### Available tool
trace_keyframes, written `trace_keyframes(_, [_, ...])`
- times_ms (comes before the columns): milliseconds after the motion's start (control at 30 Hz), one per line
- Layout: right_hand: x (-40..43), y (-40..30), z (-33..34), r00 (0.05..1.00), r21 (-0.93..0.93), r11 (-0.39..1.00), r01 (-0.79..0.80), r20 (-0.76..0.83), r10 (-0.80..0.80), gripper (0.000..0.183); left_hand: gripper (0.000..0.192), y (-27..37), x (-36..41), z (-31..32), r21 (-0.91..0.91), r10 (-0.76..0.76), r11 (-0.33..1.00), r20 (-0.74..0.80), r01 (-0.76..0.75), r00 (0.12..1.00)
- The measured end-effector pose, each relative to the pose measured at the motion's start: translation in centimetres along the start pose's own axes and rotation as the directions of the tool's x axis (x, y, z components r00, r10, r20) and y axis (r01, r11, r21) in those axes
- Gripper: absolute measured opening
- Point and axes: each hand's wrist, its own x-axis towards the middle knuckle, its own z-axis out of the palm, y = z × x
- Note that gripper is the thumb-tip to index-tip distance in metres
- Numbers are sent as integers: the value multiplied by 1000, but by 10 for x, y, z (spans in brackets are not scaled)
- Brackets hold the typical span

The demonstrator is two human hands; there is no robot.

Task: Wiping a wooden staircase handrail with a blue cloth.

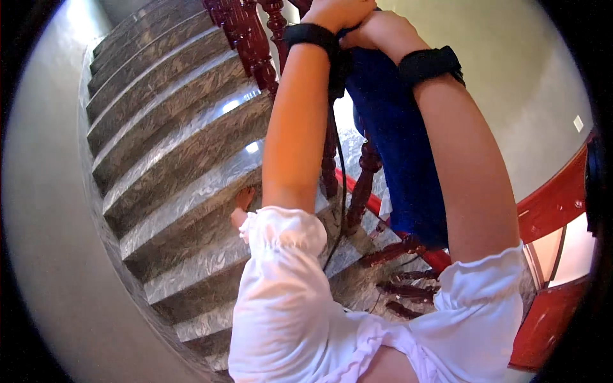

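Note:
My left hand (337,13) and my right hand (385,31) are close together at the top of the view, each with a black strap around the wrist. A dark blue cloth (397,139) hangs from beneath them over the stair railing, its upper edge at my right hand's fingers. My right hand is closed on this cloth. My left hand lies at the top of the railing beside it; its fingertips are hidden, so its grip is unclear. A black cable (342,172) hangs down from near my left wrist.
Curved grey marble stairs (191,177) fill the left side, with my bare foot (243,201) on one step. Dark red turned balusters (258,52) stand at the top. A red curved handrail (550,210) runs at the right. Plain walls (43,191) border the stairwell.

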Motion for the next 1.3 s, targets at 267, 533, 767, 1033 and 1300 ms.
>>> trace_keyframes(267, [-19,11,-1,997,24,997,-78,-13,78,53,16,4,-7,17,278,271,902,235,-332,934])
trace_keyframes(533, [-60,63,40,998,91,995,28,-59,-22,68,14,87,-32,7,322,216,887,342,-330,915])
trace_keyframes(767, [-134,69,19,998,296,955,-27,-51,44,64,19,120,-53,2,122,464,857,243,-501,852])
trace_keyframes(1033, [-171,76,48,952,112,987,-112,-271,139,77,25,142,-84,16,228,447,854,141,-468,883])
trace_keyframes(1300, [-246,115,61,885,256,954,154,-465,-18,46,49,226,-93,1,-180,441,897,379,-403,814])
